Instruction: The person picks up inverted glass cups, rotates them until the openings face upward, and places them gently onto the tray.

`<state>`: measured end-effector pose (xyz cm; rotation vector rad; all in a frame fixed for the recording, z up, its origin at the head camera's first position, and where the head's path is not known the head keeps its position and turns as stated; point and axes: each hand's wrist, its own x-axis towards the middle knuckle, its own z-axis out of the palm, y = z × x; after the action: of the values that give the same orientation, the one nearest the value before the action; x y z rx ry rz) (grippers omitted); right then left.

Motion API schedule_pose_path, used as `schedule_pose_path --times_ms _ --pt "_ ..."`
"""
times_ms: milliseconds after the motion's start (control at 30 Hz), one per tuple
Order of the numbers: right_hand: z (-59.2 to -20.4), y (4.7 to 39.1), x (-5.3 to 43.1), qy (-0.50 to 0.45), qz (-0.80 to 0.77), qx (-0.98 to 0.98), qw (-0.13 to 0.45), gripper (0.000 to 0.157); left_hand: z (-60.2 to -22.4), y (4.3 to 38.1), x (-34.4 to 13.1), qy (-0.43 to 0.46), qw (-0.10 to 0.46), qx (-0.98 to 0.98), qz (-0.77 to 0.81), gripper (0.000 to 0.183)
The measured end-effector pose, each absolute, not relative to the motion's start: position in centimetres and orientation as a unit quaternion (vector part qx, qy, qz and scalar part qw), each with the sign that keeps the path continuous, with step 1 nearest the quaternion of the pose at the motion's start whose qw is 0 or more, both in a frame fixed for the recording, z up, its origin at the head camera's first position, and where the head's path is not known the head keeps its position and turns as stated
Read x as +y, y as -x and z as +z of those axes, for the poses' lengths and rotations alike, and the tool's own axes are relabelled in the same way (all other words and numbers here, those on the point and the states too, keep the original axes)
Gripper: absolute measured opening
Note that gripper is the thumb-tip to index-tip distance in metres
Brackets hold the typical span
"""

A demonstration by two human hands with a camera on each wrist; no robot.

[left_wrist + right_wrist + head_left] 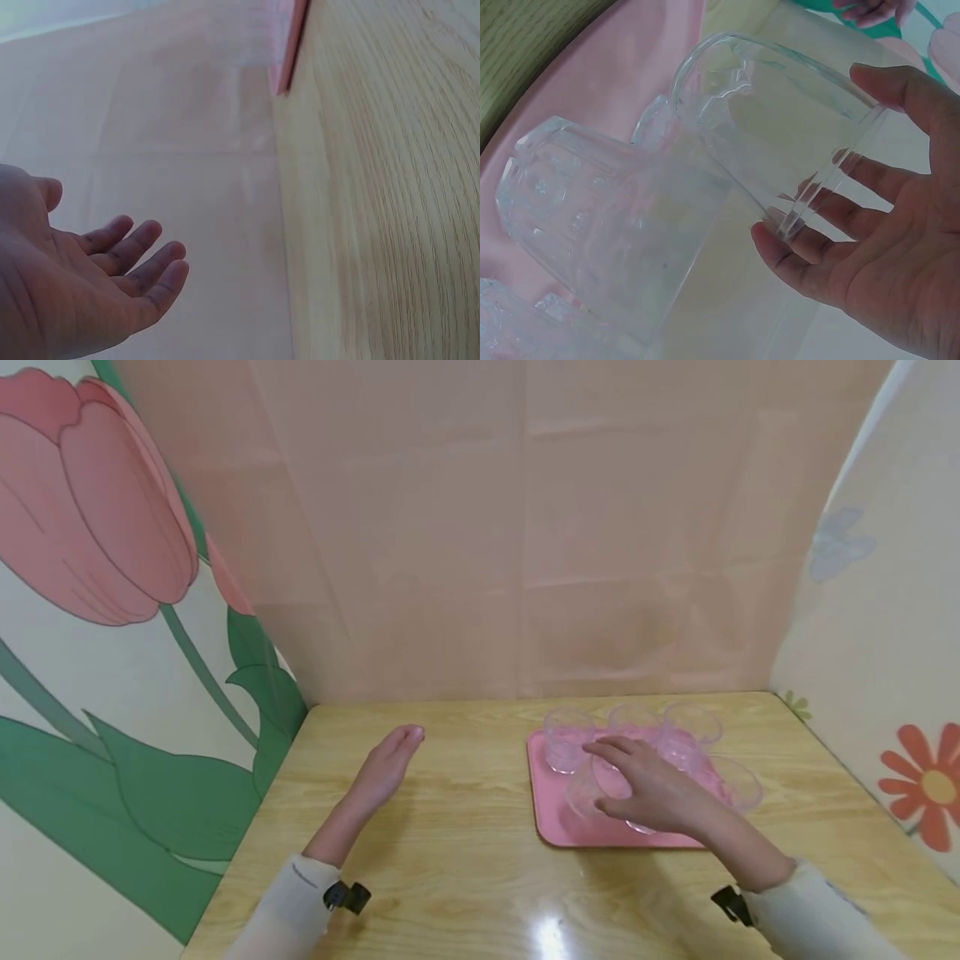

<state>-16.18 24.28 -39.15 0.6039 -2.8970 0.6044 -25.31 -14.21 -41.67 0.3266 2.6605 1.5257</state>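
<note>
A pink tray (558, 831) on the table bears several clear cups (567, 747). My right hand (652, 785) is over the tray's front part. In the right wrist view, the thumb and fingers of the right hand (900, 240) grip the rim of a clear cup (757, 112), which is tilted. Beside it stands another clear cup (607, 225) with a faceted base. Left of the tray, my left hand (386, 768) hovers above the table with nothing in it. Its fingers are loosely bent in the left wrist view, palm and fingers (154, 292) bare.
The wooden table (450, 860) meets a pinkish cloth backdrop (450, 568) at its far edge. A wall with painted tulips (97, 510) bounds the left side, and a flower-patterned wall (885, 635) the right. A clear cup (742, 785) stands at the tray's right edge.
</note>
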Motion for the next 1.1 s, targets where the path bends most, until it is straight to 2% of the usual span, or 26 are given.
schedule_pose_path --times_ms 333,900,1100 --pt "-38.8 16.2 23.7 -0.193 0.192 -0.962 0.036 0.070 -41.6 25.6 -14.3 -0.112 0.026 0.864 0.490 0.064" --pt "-39.2 16.4 23.6 -0.208 0.163 -0.963 0.051 0.071 -41.6 26.0 -14.7 -0.103 0.024 0.869 0.483 0.061" --pt "-39.1 16.8 23.3 -0.210 0.144 -0.967 0.031 0.069 -41.7 26.4 -15.0 -0.104 0.027 0.871 0.479 0.065"
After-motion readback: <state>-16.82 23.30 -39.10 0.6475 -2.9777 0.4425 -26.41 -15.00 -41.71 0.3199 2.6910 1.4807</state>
